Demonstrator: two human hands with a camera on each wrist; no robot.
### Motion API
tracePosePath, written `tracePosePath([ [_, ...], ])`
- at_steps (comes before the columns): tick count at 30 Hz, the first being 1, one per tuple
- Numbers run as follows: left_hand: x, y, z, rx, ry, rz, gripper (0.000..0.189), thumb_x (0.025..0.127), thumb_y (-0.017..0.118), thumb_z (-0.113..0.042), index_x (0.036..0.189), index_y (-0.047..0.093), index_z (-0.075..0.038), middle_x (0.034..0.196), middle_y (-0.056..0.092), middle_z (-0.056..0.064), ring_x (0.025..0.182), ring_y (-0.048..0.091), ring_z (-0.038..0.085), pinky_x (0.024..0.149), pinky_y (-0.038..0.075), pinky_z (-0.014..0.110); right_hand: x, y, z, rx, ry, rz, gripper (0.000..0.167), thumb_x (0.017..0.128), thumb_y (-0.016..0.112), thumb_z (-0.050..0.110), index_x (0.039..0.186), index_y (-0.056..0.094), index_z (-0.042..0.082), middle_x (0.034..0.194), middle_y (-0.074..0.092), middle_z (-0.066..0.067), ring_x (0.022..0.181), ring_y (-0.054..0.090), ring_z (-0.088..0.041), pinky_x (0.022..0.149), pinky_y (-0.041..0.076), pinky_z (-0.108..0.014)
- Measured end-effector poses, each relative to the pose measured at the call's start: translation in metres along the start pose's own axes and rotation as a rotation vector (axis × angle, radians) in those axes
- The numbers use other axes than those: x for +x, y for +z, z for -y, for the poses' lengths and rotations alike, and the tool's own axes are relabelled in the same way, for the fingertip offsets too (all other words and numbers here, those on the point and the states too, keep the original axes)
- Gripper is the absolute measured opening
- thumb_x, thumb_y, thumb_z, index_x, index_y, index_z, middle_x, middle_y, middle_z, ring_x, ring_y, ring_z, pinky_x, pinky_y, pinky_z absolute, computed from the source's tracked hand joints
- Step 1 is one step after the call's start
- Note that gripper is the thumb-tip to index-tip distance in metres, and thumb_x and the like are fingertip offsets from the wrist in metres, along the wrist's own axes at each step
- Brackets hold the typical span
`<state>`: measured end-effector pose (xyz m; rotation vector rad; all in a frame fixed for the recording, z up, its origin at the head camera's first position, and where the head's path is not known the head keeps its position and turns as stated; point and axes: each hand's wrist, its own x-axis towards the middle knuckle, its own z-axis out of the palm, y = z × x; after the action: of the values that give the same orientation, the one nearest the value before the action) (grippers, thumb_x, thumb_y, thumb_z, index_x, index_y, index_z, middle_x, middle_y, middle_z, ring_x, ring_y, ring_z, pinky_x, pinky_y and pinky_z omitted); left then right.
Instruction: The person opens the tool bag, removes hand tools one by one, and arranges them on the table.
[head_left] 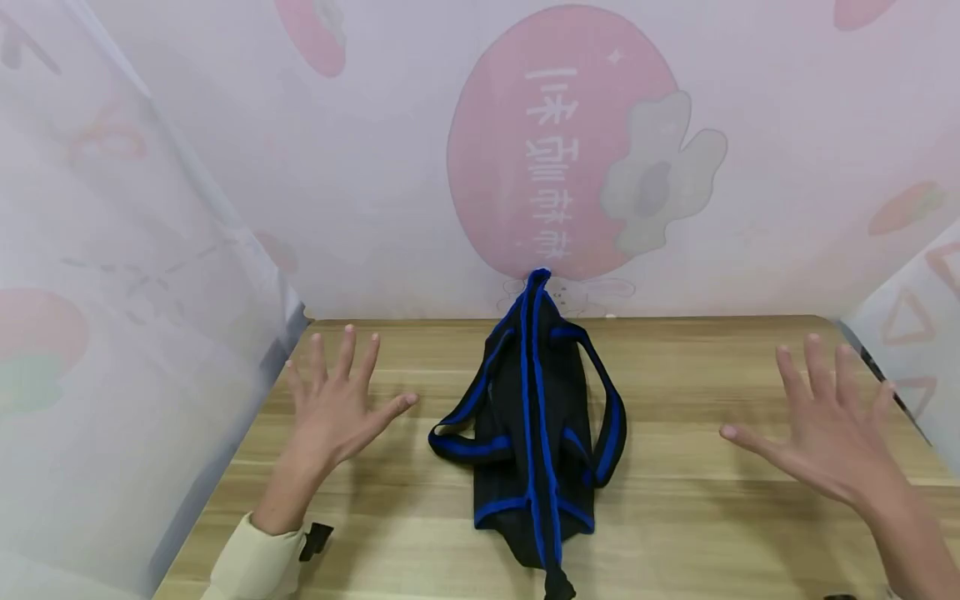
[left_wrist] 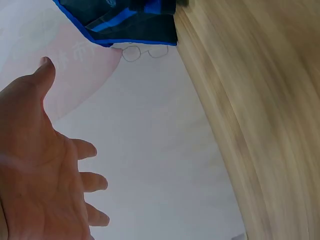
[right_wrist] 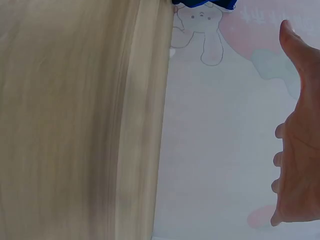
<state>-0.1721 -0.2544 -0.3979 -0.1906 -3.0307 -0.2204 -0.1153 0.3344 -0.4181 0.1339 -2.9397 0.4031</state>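
Observation:
A black bag with blue trim (head_left: 504, 492) stands at the middle of the wooden table, a strap looping out on each side and a blue-edged strip running down its centre. To its left my left hand (head_left: 333, 417) is held with fingers spread, apart from the bag. My right hand (head_left: 832, 442) is spread likewise, farther off to the right, and touches nothing. In the left wrist view part of the bag (left_wrist: 135, 30) shows at the top, beyond the left palm (left_wrist: 45, 170). Only a blue-edged corner of the bag (right_wrist: 220, 3) appears in the right wrist view, with the right hand (right_wrist: 302, 160) at the edge.
The table (head_left: 675, 533) has a light wood grain. Behind it hangs a pale sheet (head_left: 375, 167) printed with strawberries and a flower. More printed sheeting (head_left: 112, 350) covers the left side, and another panel (head_left: 911, 333) borders the right.

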Motion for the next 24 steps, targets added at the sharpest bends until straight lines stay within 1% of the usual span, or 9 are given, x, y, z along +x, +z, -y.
tracePosePath([
  [3, 0.008, 0.002, -0.006, -0.033, 0.023, 0.003, 0.109, 0.095, 0.044, -0.087, 0.175, 0.007, -0.023, 0.181, -0.010, 0.013, 0.162, -0.021, 0.052, 0.120, -0.011, 0.088, 0.007, 0.001, 0.008, 0.010, -0.015, 0.007, 0.129, 0.089, 0.072, 0.071, 0.172, -0.002, 0.005, 0.176, -0.029, -0.016, 0.158, -0.036, -0.044, 0.108, -0.033, -0.084],
  [5, 0.014, 0.005, -0.011, -0.070, 0.041, 0.009, 0.107, 0.096, 0.046, -0.085, 0.175, 0.005, -0.024, 0.181, -0.011, 0.011, 0.163, -0.020, 0.051, 0.121, -0.009, 0.088, 0.014, 0.002, 0.013, 0.013, -0.021, 0.011, 0.130, 0.089, 0.072, 0.071, 0.172, -0.003, 0.005, 0.176, -0.029, -0.017, 0.159, -0.033, -0.046, 0.109, -0.029, -0.087],
  [9, 0.027, 0.011, -0.023, -0.177, 0.078, 0.048, 0.103, 0.099, 0.048, -0.081, 0.174, 0.001, -0.029, 0.182, -0.012, 0.005, 0.164, -0.020, 0.048, 0.123, -0.007, 0.086, 0.029, 0.006, 0.025, 0.048, -0.037, 0.025, 0.130, 0.090, 0.072, 0.071, 0.172, -0.005, 0.006, 0.176, -0.027, -0.019, 0.161, -0.028, -0.049, 0.111, -0.019, -0.092],
  [13, 0.041, 0.016, -0.036, -0.291, 0.137, 0.061, 0.097, 0.102, 0.051, -0.074, 0.174, 0.002, -0.032, 0.182, -0.008, 0.005, 0.166, -0.015, 0.047, 0.125, -0.002, 0.084, 0.043, 0.010, 0.037, 0.123, -0.066, 0.037, 0.129, 0.091, 0.073, 0.066, 0.172, -0.007, 0.007, 0.177, -0.025, -0.016, 0.162, -0.027, -0.047, 0.113, -0.014, -0.092],
  [16, 0.049, 0.020, -0.045, -0.345, 0.186, 0.058, 0.094, 0.104, 0.054, -0.068, 0.175, 0.006, -0.029, 0.183, -0.003, 0.007, 0.167, -0.009, 0.048, 0.126, 0.001, 0.083, 0.050, 0.013, 0.045, 0.180, -0.089, 0.051, 0.128, 0.092, 0.074, 0.063, 0.172, -0.008, 0.008, 0.178, -0.024, -0.015, 0.163, -0.026, -0.045, 0.116, -0.011, -0.090],
  [19, 0.056, 0.025, -0.053, -0.392, 0.217, 0.062, 0.092, 0.105, 0.056, -0.063, 0.175, 0.008, -0.027, 0.183, 0.000, 0.008, 0.167, -0.002, 0.048, 0.129, 0.006, 0.080, 0.057, 0.017, 0.055, 0.236, -0.106, 0.075, 0.127, 0.093, 0.075, 0.062, 0.172, -0.010, 0.009, 0.179, -0.022, -0.014, 0.164, -0.023, -0.045, 0.120, -0.010, -0.087],
  [21, 0.060, 0.029, -0.058, -0.439, 0.239, 0.066, 0.090, 0.106, 0.056, -0.061, 0.175, 0.010, -0.026, 0.183, 0.003, 0.009, 0.167, 0.004, 0.046, 0.131, 0.012, 0.076, 0.061, 0.018, 0.062, 0.278, -0.113, 0.098, 0.126, 0.094, 0.075, 0.061, 0.172, -0.011, 0.011, 0.179, -0.022, -0.013, 0.165, -0.023, -0.043, 0.122, -0.010, -0.085],
  [24, 0.069, 0.037, -0.063, -0.548, 0.270, 0.078, 0.086, 0.107, 0.055, -0.059, 0.174, 0.015, -0.025, 0.182, 0.010, 0.007, 0.168, 0.012, 0.039, 0.134, 0.019, 0.067, 0.068, 0.018, 0.072, 0.328, -0.121, 0.111, 0.124, 0.095, 0.074, 0.059, 0.173, -0.010, 0.013, 0.180, -0.018, -0.013, 0.166, -0.019, -0.043, 0.124, -0.005, -0.084],
])
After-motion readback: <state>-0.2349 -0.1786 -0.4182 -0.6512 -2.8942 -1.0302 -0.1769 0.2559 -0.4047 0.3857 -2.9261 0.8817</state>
